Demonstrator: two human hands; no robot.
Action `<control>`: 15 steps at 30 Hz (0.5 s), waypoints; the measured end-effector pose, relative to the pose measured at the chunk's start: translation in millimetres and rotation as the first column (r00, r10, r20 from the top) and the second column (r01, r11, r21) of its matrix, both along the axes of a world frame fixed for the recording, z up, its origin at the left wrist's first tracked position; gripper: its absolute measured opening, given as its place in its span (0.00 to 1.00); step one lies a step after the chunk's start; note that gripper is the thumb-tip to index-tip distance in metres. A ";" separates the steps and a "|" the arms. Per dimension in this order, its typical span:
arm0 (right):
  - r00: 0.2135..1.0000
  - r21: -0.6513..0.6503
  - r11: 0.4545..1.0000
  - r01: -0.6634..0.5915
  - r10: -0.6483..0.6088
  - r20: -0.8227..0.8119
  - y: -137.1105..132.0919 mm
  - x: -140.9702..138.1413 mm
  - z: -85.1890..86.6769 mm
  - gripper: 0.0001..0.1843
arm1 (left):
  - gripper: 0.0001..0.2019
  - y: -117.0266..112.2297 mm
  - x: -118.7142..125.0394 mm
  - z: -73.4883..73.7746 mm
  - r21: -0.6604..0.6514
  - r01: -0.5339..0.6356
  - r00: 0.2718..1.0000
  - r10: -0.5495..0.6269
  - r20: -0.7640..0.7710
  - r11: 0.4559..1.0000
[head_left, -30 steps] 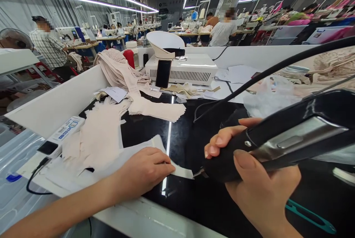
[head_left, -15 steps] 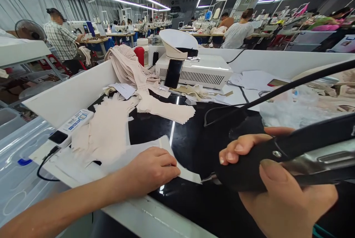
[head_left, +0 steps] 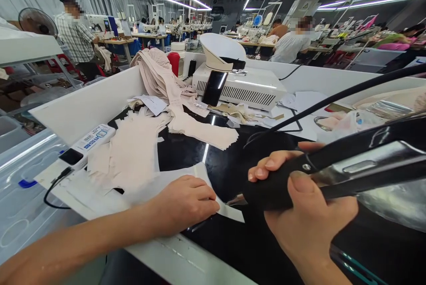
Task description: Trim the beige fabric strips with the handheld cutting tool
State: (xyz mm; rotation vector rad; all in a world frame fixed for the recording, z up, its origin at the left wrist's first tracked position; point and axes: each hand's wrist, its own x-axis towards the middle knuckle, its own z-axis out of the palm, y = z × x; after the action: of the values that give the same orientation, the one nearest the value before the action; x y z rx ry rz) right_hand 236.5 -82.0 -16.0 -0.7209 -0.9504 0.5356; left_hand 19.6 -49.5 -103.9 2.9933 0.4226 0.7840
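Observation:
My left hand (head_left: 189,205) presses on a thin white curved piece (head_left: 233,214) on the black tabletop, its fingers closed together near the edge. Whether that piece is paper or fabric I cannot tell. In my right hand (head_left: 309,223) is a corded black handheld tool (head_left: 269,189) with a silver lever. Its narrow metal tip (head_left: 237,200) is at the white piece, just right of my left fingertips. Beyond my left hand lies a stack of pale pink fabric pieces (head_left: 133,147), with another layered fabric piece (head_left: 204,136) further back.
A white vented box (head_left: 238,90) stands at the back with a phone (head_left: 214,87) leaning on it. The tool's black cable (head_left: 319,103) arches across the right. A white power bank-like device (head_left: 89,143) lies left. Low white walls edge the table; people work behind.
My right hand has moved the tool left, bringing its tip from the end of the white piece to nearer my left fingers. My left hand stays on the piece. The view has shifted slightly.

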 end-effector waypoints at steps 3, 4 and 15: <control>0.999 0.002 1.000 -0.023 0.023 0.023 -1.5 1.0 -3.5 0.24 | 0.07 -2.0 2.3 0.9 -0.005 -0.010 1.000 0.010 -0.011 1.000; 0.999 -0.003 1.000 -0.027 0.027 0.028 -1.7 1.3 -4.6 0.24 | 0.07 -2.5 2.7 1.1 -0.006 -0.014 1.000 0.014 -0.018 1.000; 0.999 -0.037 0.999 0.003 -0.002 0.032 -5.7 9.0 -4.0 0.22 | 0.08 -1.9 1.8 1.5 -0.013 -0.020 1.000 0.020 -0.012 1.000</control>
State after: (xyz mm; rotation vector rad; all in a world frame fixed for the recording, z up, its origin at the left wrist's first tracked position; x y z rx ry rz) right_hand 245.5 -87.7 -20.0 -0.7661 -0.9710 0.5423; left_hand 21.3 -51.4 -102.4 2.9878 0.4564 0.7626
